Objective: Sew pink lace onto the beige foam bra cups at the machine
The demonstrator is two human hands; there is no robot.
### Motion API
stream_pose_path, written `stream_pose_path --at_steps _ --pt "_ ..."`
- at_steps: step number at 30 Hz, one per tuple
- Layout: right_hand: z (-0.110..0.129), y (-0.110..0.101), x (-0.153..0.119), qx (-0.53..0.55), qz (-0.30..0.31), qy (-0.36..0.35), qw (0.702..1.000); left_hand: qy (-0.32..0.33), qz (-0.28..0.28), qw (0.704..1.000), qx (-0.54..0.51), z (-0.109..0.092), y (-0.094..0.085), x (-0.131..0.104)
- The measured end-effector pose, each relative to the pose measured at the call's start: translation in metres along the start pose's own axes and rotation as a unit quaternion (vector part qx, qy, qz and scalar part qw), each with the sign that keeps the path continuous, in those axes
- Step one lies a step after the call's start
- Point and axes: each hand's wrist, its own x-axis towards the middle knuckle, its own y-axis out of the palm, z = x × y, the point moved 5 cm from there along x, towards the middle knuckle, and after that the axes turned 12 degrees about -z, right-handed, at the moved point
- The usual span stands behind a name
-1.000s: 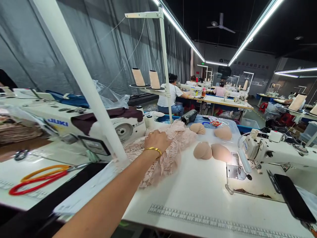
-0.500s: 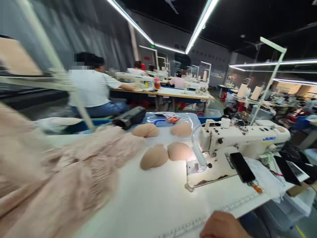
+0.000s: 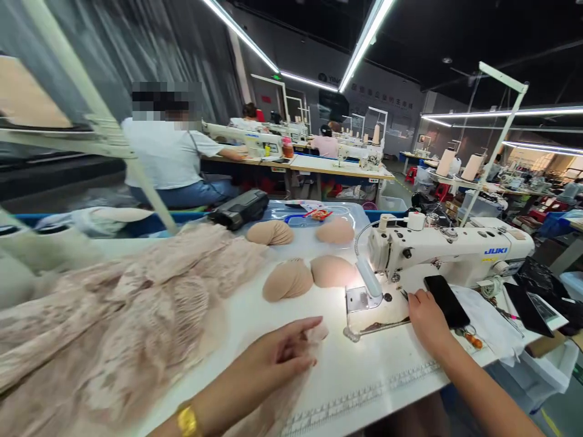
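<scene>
My left hand (image 3: 285,352) is over the table left of the sewing machine (image 3: 450,252). Its index finger and thumb are apart, while the other fingers curl on a sheer pale lace piece (image 3: 285,400) that hangs below the palm. My right hand (image 3: 426,312) rests on the machine bed beside the black phone (image 3: 447,301). Its fingers pinch small metal snips (image 3: 404,294), mostly hidden, with the tip showing. Beige bra cups lie behind my left hand: one fanned stack (image 3: 288,280) and another cup pile (image 3: 333,271).
A heap of pale lace fabric (image 3: 150,297) covers the left. More cups (image 3: 271,232) lie near a clear plastic tray (image 3: 355,212) and a black device (image 3: 240,209). A printed ruler (image 3: 364,397) runs along the front edge. A co-worker (image 3: 164,152) sits ahead at another table.
My left hand has come into view with the lace piece. My right hand has moved up from the front edge onto the snips by the phone. The heaped fabric at left has settled lower.
</scene>
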Motion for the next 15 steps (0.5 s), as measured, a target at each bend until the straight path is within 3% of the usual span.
stream_pose_path --at_steps 4,8,11,15 --pt "0.026 -0.022 -0.018 0.079 0.017 -0.016 0.997 -0.05 0.038 0.992 -0.111 -0.002 0.031 -0.002" --pt "0.081 -0.043 -0.03 0.271 0.102 -0.037 0.956 -0.053 0.057 0.989 -0.129 -0.016 0.037 -0.001" --pt "0.114 -0.047 -0.03 0.21 0.033 -0.117 0.97 -0.039 0.061 0.99 -0.124 -0.022 0.034 -0.002" --pt "0.14 -0.032 -0.025 0.107 -0.048 -0.184 0.976 -0.025 0.072 0.991 -0.111 -0.023 0.04 -0.003"
